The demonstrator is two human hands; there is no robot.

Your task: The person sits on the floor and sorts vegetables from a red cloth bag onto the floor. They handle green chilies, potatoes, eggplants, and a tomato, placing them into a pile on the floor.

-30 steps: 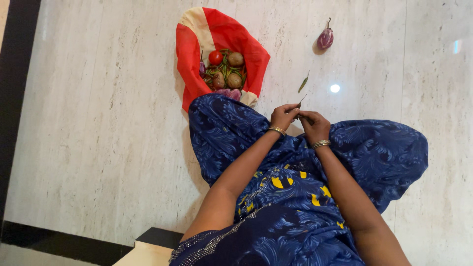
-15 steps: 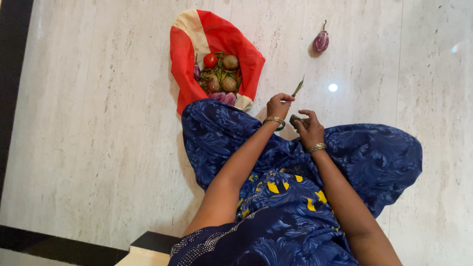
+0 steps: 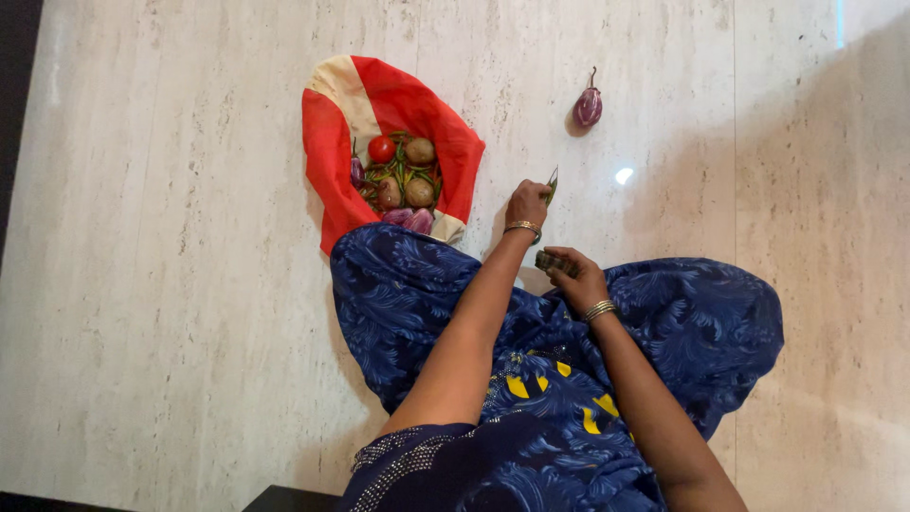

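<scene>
- The person sits on a pale marble floor [image 3: 171, 284], legs covered by a blue patterned garment [image 3: 664, 332] with yellow marks near the lap.
- The left hand [image 3: 527, 204] is raised ahead of the knee, a gold bangle at the wrist; its grip is clamped on a thin green piece [image 3: 552, 182], likely a bean or a small blade, which sticks up and away from the fingers. Which of the two it is cannot be told.
- The right hand [image 3: 574, 273] rests just above the lap, bangles at the wrist; its grip is curled together around a small bundle of dark green pieces [image 3: 550, 261], whose ends show at the thumb side.
- The two hands are near each other but apart.
- Just left of the left hand lies a red and cream cloth bag [image 3: 332, 152], mouth open and rim folded back, touching the blue garment at its near edge.
- Inside the bag: a red tomato [image 3: 381, 148], brown round potatoes [image 3: 419, 150], green beans [image 3: 398, 173] and small purple aubergines [image 3: 409, 219] at the near rim.
- A single purple aubergine [image 3: 588, 106], stalk pointing away, lies alone on the floor beyond the left hand, well apart from the bag.
- No labels or print show on the bag.
</scene>
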